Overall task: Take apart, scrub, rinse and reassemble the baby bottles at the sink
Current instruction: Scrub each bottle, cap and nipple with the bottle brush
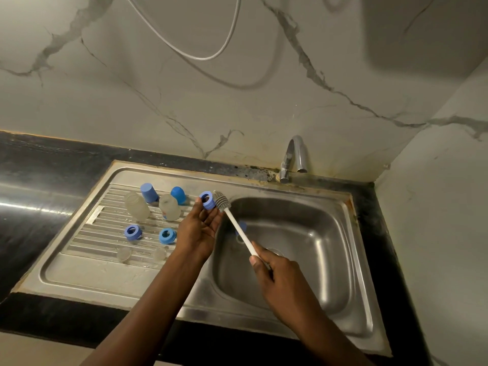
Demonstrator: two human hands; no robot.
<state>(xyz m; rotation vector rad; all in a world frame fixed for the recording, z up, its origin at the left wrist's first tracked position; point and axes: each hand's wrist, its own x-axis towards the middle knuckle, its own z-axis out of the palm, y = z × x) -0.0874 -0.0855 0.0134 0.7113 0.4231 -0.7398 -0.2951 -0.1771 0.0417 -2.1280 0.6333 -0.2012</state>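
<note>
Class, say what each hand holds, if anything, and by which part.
The left hand holds a blue ring by its rim; right hand grips the brush by the handle's end.

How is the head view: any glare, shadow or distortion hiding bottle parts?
Head view: dim, edges bent by the wide lens; glare streak on the counter at left; big shadow on the wall upper right; clear teats on the drainboard faint.
</note>
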